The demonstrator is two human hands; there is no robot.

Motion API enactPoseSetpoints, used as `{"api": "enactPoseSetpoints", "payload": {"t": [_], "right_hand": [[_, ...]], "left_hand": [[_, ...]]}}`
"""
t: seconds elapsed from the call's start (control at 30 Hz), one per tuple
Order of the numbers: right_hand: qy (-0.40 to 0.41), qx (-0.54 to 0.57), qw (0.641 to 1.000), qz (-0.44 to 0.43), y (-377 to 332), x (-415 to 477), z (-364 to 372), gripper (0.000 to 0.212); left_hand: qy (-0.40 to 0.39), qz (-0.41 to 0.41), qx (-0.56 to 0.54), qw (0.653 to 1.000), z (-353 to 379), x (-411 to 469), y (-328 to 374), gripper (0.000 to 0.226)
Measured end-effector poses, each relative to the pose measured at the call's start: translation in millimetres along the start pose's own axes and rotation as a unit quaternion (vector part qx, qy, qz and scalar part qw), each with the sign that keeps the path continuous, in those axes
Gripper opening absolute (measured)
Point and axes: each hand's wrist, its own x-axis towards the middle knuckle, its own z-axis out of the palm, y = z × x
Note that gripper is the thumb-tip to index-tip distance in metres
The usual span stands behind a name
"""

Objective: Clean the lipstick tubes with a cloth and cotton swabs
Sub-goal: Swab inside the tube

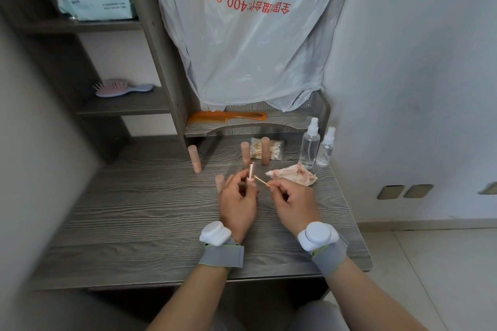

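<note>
Gripping an uncapped lipstick tube (251, 172) upright over the middle of the grey table (134, 209), the left hand (238, 203) has its fingers curled round the tube's lower part; the right hand (294, 201), just right of it, pinches a cotton swab (262, 181) between thumb and fingertips, the swab's far tip reaching the tube's side. A red-stained cloth (293, 175) lies crumpled just beyond the right hand; capped tubes (194, 158) stand farther back, two of them in front of a bag of swabs (277, 148); two clear spray bottles (309, 146) stand far right.
</note>
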Motion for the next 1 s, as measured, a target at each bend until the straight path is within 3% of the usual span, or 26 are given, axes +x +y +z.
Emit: {"api": "enactPoseSetpoints", "payload": {"t": [0.37, 0.53, 0.67, 0.8, 1.0], "right_hand": [[0.035, 0.011, 0.999, 0.016, -2.0, -0.6, -1.3, 0.017], [-0.011, 0.004, 1.0, -0.006, -6.0, -1.3, -2.4, 0.015], [0.033, 0.003, 0.999, 0.009, -6.3, -0.5, -2.8, 0.017], [-0.003, -0.012, 1.0, -0.003, -6.3, -1.5, -1.6, 0.015], [0.023, -0.004, 1.0, 0.018, -4.5, -0.3, -1.6, 0.017]], "left_hand": [[-0.006, 0.012, 0.025, 1.0, 0.3, -1.6, 1.0, 0.022], [-0.005, 0.03, 0.055, 0.998, -0.8, -2.9, 3.2, 0.023], [-0.006, 0.032, 0.057, 0.998, -1.2, -3.1, 3.0, 0.022], [-0.004, 0.018, 0.056, 0.998, -1.5, -2.9, 3.9, 0.022], [-0.015, 0.012, 0.043, 0.999, -0.8, -2.1, 1.9, 0.027]]}}
